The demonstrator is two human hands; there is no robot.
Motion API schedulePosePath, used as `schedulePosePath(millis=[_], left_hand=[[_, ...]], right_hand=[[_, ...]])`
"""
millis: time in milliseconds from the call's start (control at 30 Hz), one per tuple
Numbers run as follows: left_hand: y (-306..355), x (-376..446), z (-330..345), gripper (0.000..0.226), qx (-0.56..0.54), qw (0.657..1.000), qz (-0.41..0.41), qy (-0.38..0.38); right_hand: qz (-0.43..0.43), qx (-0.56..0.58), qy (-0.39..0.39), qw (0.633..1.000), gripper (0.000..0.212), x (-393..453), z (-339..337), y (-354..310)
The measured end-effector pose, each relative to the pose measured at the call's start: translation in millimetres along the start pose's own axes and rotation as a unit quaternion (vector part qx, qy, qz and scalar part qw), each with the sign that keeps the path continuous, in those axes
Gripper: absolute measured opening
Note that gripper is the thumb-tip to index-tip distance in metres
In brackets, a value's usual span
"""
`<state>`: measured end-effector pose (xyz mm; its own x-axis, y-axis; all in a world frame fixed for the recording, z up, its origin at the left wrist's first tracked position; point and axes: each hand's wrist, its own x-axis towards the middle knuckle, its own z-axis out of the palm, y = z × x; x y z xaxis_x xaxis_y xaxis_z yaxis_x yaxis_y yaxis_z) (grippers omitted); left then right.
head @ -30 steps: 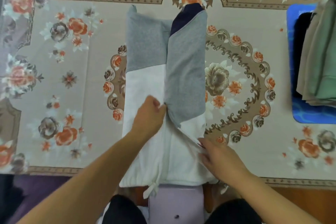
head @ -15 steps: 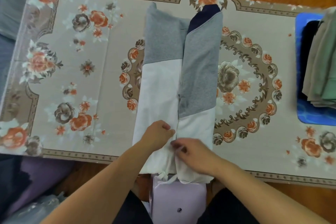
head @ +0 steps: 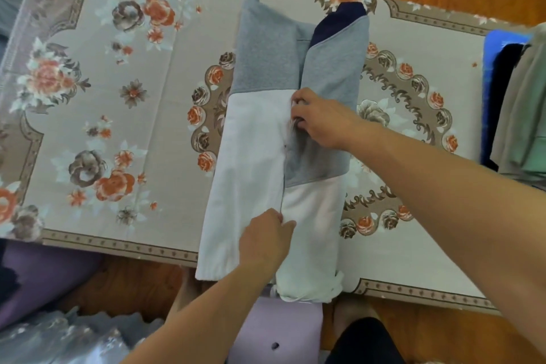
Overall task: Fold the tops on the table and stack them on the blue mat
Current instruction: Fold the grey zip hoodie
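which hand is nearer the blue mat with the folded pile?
Right. The right hand grips the grey-and-white top mid-length, on the blue mat's side; the left hand rests nearer the hem, farther away.

Right hand (head: 322, 121) fingers (head: 298, 103) curl into the top's (head: 251, 156) centre fold, tips hidden. Blue mat (head: 490, 68) and clothes stack (head: 526, 109) cut by right edge. Desk (head: 147, 97) left end out of frame. Left hand (head: 263, 239) fingertips hidden.
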<state>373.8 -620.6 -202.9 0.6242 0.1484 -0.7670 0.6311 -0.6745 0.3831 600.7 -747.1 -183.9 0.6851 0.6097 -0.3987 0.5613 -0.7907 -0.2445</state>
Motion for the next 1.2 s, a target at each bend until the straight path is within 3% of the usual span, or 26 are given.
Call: schedulePosePath(millis=[100,200,333,467,533,600,667,733,800,833,900,1000,1067,1133,1200], left_hand=[[4.7,-4.4,7.5,0.034,-0.097,0.995,-0.010,-0.031],[-0.5,-21.5,-1.2,0.039,-0.163,0.986,-0.012,0.044],[-21.9,-35.1,-10.4,0.047,-0.133,0.984,0.018,0.121],[-41.8,-21.2,-8.9,0.024,-0.118,0.992,-0.035,-0.009],[-45.7,-18.0,-9.7,0.020,-0.071,0.996,-0.042,-0.038],[-39.8,-16.8,-15.3,0.024,0.048,0.997,-0.027,-0.051],[-20.7,-15.3,-24.7,0.026,0.148,0.989,0.021,0.010],[9.5,-9.4,-31.8,0.024,0.155,0.962,0.171,0.143],[40.1,10.2,-35.8,0.020,0.161,0.894,0.345,0.237],[54.6,27.1,-38.0,0.026,0.186,0.864,0.397,0.248],[73.8,69.8,-42.4,0.046,0.259,0.842,0.410,0.236],[72.4,118.6,-42.7,0.063,0.324,0.854,0.354,0.201],[61.4,134.3,-33.4,0.065,0.328,0.854,0.353,0.195],[57.0,134.7,-27.1,0.065,0.321,0.854,0.354,0.204],[57.7,131.1,-27.1,0.064,0.288,0.854,0.363,0.234]], right_hand=[[-0.014,0.033,0.037,0.999,0.016,-4.9,0.3,2.7],[0.003,0.040,0.056,0.998,0.019,-8.8,3.3,1.5],[0.035,0.022,0.087,0.995,0.039,-4.9,10.7,-10.3],[0.130,-0.025,0.111,0.985,0.073,-8.2,24.7,-19.4],[0.170,-0.031,0.097,0.980,0.076,-11.2,33.1,-15.2],[0.184,-0.011,0.038,0.982,0.074,-12.1,39.7,-6.1],[0.173,0.006,-0.006,0.985,0.072,-10.8,43.3,4.3],[0.153,0.006,-0.007,0.988,0.071,-9.8,42.4,9.9],[0.142,0.011,-0.006,0.990,0.070,-9.9,36.2,12.9],[0.136,0.011,-0.005,0.991,0.067,-10.2,32.8,15.4],[0.117,0.018,0.030,0.992,0.059,-6.6,23.8,25.2],[0.105,0.046,0.192,0.975,0.042,15.4,-4.5,51.5],[0.108,-0.009,0.263,0.959,0.048,45.3,-23.5,77.0],[0.119,-0.057,0.213,0.968,0.066,78.9,-42.3,100.8],[0.139,-0.057,0.088,0.985,0.070,106.7,-60.3,116.3]])
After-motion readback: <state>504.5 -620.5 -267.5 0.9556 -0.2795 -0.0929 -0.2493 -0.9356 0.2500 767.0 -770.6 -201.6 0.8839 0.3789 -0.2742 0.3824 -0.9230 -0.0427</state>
